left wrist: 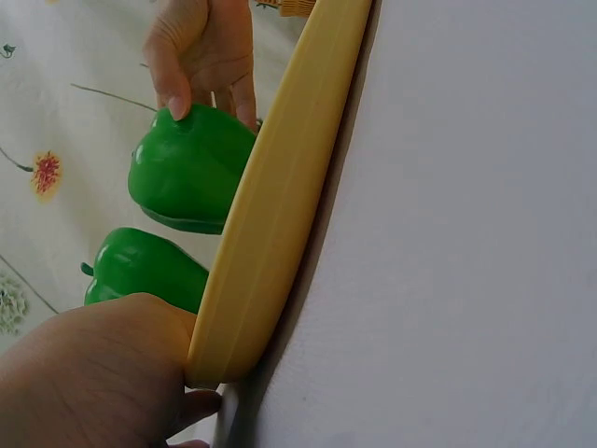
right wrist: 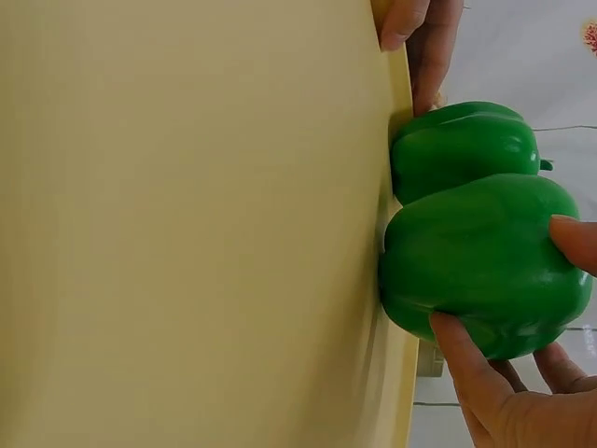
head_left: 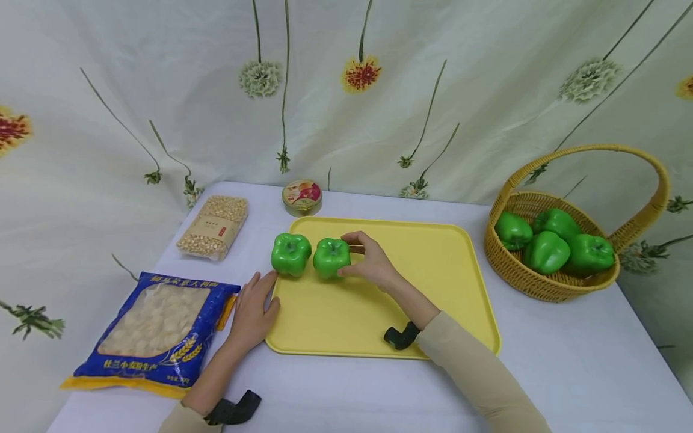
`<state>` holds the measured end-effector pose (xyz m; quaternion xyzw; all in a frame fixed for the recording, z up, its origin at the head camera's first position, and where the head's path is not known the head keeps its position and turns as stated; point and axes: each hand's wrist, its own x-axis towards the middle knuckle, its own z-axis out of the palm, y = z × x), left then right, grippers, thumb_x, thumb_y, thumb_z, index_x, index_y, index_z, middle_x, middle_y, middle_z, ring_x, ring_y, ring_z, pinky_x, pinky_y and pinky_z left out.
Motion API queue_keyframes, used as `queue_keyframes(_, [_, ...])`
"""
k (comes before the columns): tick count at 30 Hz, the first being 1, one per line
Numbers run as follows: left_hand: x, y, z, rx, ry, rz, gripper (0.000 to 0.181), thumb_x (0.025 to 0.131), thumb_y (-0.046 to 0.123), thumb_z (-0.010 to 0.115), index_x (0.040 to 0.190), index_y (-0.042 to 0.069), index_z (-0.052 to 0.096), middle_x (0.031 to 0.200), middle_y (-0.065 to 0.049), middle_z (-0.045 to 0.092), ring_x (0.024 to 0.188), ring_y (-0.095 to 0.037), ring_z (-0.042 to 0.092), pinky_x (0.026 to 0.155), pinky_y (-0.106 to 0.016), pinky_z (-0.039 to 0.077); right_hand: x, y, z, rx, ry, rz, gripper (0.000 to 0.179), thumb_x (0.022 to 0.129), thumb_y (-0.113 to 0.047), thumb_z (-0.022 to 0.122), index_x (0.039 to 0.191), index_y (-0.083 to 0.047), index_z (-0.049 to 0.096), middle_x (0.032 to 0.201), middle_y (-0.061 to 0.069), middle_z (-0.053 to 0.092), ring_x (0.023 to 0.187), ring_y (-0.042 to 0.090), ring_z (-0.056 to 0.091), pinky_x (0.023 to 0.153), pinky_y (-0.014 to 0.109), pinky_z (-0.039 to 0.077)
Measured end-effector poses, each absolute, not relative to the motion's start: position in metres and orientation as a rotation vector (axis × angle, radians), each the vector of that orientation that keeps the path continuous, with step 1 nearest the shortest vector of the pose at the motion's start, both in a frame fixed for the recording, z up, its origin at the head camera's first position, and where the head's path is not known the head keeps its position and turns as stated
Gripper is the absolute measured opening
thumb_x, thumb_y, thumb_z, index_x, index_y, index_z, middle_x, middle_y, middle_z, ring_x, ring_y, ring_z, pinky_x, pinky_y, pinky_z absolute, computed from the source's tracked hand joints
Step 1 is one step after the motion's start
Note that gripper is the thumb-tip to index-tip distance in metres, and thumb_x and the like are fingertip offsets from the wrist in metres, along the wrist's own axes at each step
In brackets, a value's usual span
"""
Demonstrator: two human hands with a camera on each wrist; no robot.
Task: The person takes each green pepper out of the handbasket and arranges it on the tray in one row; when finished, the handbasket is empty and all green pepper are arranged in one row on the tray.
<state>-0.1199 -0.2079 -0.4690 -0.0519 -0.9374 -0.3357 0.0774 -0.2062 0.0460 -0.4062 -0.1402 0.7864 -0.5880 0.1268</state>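
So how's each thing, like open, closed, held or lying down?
Held pepper: upright, gripped
Right hand: holding that pepper
Second pepper: upright, not held
Tray: flat, second pepper on it
Left hand: touching tray edge
Basket: open, upright
Basket peppers: inside it, four visible
Tin: upright, looks closed
Blue bag: lying flat, looks sealed
Grain bag: lying down, looks sealed

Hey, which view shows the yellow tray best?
The head view: it shows most of the yellow tray from above, rim included. The left wrist view shows mainly its outer side; the right wrist view, part of its surface up close.
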Motion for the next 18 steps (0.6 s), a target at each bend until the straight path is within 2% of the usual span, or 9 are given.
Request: queue_keyframes(18, [-0.1192,-0.2077,-0.4703,-0.170,-2.777,-0.990,0.054,0.088,0.000,0.053,0.141,-0.008,0.044,0.145,-0.027,0.045,0.141,-0.053,0.025,0.113,-0.069,0.013,-0.2085,0.0389,-0.4058,-0.484,2.289,-1.702,0.071,0.072,0.007,0.078,0.136,0.000,0.047,0.138,0.018,0.051,0.131,0.036,0.049,0.107,0.047,0.044])
